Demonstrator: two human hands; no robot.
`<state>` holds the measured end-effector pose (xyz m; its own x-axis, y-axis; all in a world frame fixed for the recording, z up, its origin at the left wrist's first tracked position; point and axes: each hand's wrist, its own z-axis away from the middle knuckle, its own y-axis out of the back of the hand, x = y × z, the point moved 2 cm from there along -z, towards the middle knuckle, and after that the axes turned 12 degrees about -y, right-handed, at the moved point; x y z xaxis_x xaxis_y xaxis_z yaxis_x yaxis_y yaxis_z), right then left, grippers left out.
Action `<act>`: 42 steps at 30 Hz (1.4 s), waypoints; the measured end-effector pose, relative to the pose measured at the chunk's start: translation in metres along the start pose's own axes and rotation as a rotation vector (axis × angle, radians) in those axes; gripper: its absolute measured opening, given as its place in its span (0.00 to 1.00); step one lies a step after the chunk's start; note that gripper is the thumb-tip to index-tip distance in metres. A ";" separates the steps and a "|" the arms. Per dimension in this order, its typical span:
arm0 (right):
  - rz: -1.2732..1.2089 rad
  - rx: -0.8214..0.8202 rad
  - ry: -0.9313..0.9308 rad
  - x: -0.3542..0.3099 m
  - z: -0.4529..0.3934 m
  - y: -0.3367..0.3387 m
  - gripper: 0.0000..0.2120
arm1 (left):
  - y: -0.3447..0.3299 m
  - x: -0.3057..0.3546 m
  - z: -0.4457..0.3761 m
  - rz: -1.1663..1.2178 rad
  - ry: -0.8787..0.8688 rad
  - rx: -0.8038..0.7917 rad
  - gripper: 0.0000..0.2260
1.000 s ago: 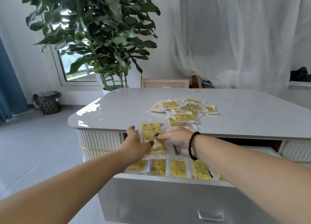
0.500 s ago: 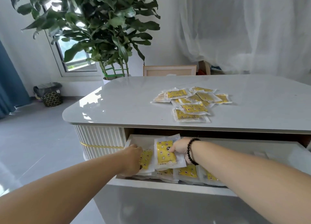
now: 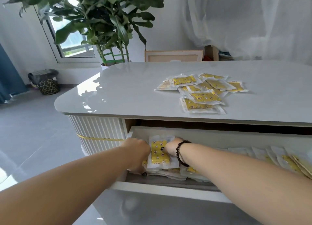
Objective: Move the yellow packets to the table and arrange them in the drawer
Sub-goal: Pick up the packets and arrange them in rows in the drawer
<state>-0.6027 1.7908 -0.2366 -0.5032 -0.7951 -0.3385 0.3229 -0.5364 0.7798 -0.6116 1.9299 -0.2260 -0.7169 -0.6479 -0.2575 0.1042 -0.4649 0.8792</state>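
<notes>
Pinching one yellow packet (image 3: 159, 153) between left hand (image 3: 137, 151) and right hand (image 3: 172, 147), inside the drawer (image 3: 168, 190) below the desk (image 3: 128, 89) (pile still waiting there); laying it flat, edges squared.

Yellow packet (image 3: 160, 154) in drawer (image 3: 168, 190); others (image 3: 202, 91) on table (image 3: 126, 89).

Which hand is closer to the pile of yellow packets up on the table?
Right. The right hand is down in the drawer, below the pile; the left hand is farther left.
</notes>
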 end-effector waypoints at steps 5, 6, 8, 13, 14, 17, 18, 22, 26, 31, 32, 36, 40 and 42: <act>-0.006 0.096 -0.050 0.006 -0.005 -0.005 0.19 | -0.005 -0.003 -0.005 -0.004 0.007 0.036 0.20; -0.019 0.121 -0.039 0.007 -0.007 -0.004 0.21 | -0.006 -0.004 -0.005 -0.001 0.008 0.041 0.20; -0.047 0.130 -0.052 0.010 -0.007 -0.002 0.22 | -0.006 -0.004 -0.006 0.011 0.015 0.040 0.20; -0.011 0.156 -0.062 0.011 -0.002 0.001 0.15 | -0.001 -0.004 -0.002 0.010 0.017 0.036 0.21; -0.015 0.152 -0.065 0.010 -0.001 0.002 0.14 | 0.003 -0.004 -0.001 0.002 0.016 0.040 0.21; -0.056 0.127 -0.067 0.008 0.007 0.008 0.09 | 0.014 -0.005 0.003 -0.034 0.030 0.075 0.15; -0.062 0.124 -0.070 0.007 0.012 0.012 0.07 | 0.019 -0.005 0.006 -0.046 0.038 0.095 0.13; -0.009 0.091 -0.062 0.010 0.033 0.032 0.08 | 0.034 -0.004 0.019 -0.025 0.067 0.165 0.15; -0.003 0.022 -0.064 0.019 0.066 0.055 0.14 | 0.054 0.007 0.035 0.042 0.090 0.237 0.16; -0.080 0.006 -0.040 0.032 0.100 0.084 0.21 | 0.087 0.026 0.047 0.108 0.134 0.336 0.15; -0.101 0.023 -0.027 0.035 0.104 0.090 0.21 | 0.094 0.029 0.049 0.123 0.149 0.363 0.15; -0.213 0.114 -0.001 0.047 0.112 0.111 0.18 | 0.114 0.031 0.046 0.246 0.210 0.446 0.15; -0.318 0.266 0.025 0.060 0.103 0.134 0.15 | 0.126 0.027 0.035 0.438 0.257 0.480 0.17; -0.433 0.311 0.023 0.067 0.094 0.143 0.09 | 0.130 0.024 0.026 0.558 0.273 0.511 0.18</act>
<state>-0.6654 1.6873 -0.0986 -0.5185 -0.5273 -0.6732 -0.1653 -0.7106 0.6839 -0.6330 1.8692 -0.1073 -0.4516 -0.8584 0.2432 0.0214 0.2621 0.9648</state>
